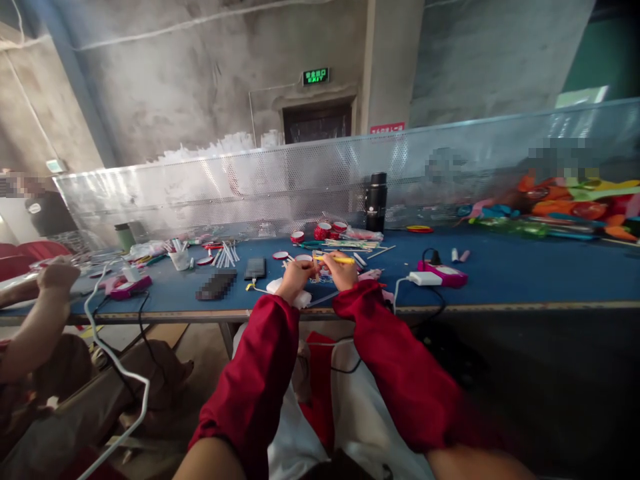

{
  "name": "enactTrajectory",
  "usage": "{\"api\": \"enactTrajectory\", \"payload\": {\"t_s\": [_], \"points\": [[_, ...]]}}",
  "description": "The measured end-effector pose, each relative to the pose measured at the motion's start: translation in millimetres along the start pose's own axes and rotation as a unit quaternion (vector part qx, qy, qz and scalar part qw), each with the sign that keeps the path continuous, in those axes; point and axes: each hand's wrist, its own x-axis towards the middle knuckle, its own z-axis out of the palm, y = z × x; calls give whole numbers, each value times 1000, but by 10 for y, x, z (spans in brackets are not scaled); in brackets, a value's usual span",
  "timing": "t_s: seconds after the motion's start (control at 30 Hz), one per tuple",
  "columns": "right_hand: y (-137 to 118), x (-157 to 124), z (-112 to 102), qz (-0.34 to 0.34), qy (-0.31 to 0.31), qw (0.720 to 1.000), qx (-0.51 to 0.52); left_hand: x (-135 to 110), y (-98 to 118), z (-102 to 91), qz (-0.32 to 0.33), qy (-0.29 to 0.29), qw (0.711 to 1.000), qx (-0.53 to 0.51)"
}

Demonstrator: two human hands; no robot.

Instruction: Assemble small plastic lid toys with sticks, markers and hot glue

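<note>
Both hands meet over the near edge of the blue table, in red sleeves. My right hand is closed around a yellow pen-like stick, which points to the left. Pinched fingers of my left hand hold a small tan strip that looks like a craft stick; its far end is hidden. Just behind the hands are round red-rimmed lids. Under my left wrist lies a white object, partly covered.
A black flask stands by the perforated metal screen. Left are a phone, a dark device with a cable and a white cup of sticks. A purple power strip is right. A co-worker's hand is far left.
</note>
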Motion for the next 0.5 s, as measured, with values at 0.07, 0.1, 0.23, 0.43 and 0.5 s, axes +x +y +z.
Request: {"api": "enactTrajectory", "payload": {"t_s": [0.07, 0.1, 0.23, 0.43, 0.5], "points": [[15, 1, 0, 4, -2, 1000, 3, -10, 8, -4, -2, 0, 1000, 0], [10, -2, -1, 7, -2, 1000, 6, -13, 11, -7, -3, 0, 1000, 0], [-55, -22, -6, 17, -6, 1000, 9, -16, 18, -23, -8, -2, 1000, 1], [-62, -16, -10, 28, -7, 999, 17, -25, 39, -19, 0, -7, 1000, 3], [-32, -7, -10, 31, -9, 999, 20, -28, 45, -13, -2, 1, 1000, 4]]}}
